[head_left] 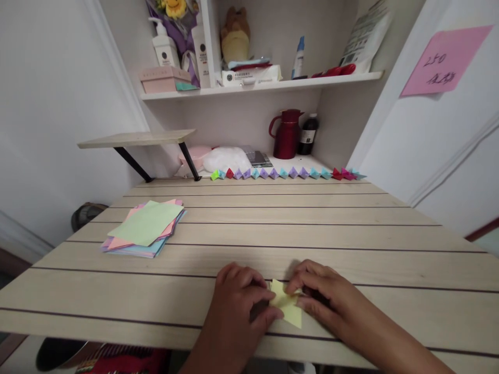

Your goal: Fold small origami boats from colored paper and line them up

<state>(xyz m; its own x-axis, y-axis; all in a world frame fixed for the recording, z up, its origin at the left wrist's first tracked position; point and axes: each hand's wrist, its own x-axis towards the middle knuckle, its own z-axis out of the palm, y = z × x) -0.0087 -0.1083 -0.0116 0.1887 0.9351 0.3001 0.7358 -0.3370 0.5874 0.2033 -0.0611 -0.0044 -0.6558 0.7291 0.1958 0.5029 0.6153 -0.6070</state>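
Note:
A small piece of folded yellow paper [287,306] is at the near middle of the wooden table. My left hand [244,301] pinches its left side, the thumb low and the forefinger above. On the other side my right hand [322,293] grips the right edge between thumb and fingers. The paper's lower corner points toward me and shows several creases. Its covered parts lie behind my fingertips. To the left rests a stack of coloured paper sheets [146,226], with a pale green one on top.
A row of small folded paper pieces [275,173] lines the table's [351,239] far edge. Behind it stand a red jug [286,135] and a dark bottle [309,136]. A small raised shelf [136,138] on black legs is at the back left. A pink note [446,61] hangs at right.

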